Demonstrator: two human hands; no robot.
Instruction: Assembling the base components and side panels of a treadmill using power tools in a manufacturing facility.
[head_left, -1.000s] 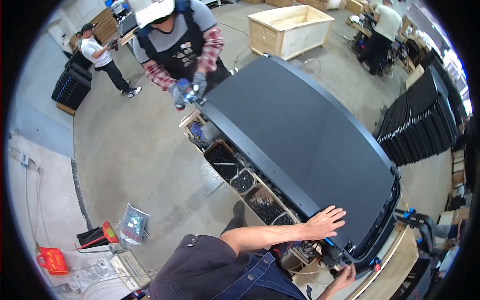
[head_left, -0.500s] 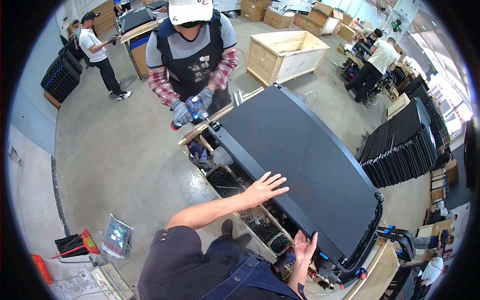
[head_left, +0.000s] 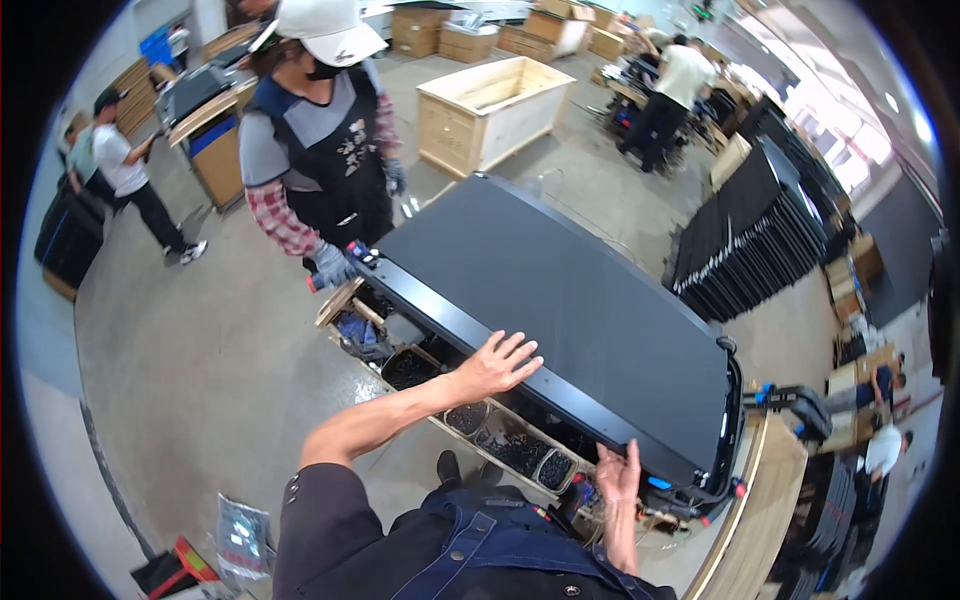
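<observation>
The large black panel [head_left: 560, 330] lies flat across the parts bins [head_left: 500, 440], the left hand [head_left: 495, 365] resting spread and flat on its near edge, the right hand [head_left: 618, 473] gripping the lower edge, fingers curled around it

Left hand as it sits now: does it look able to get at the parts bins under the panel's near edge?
Probably yes. The left hand rests flat on the near edge of the big black panel, and the open parts bins sit just below that edge with nothing covering them.
</observation>
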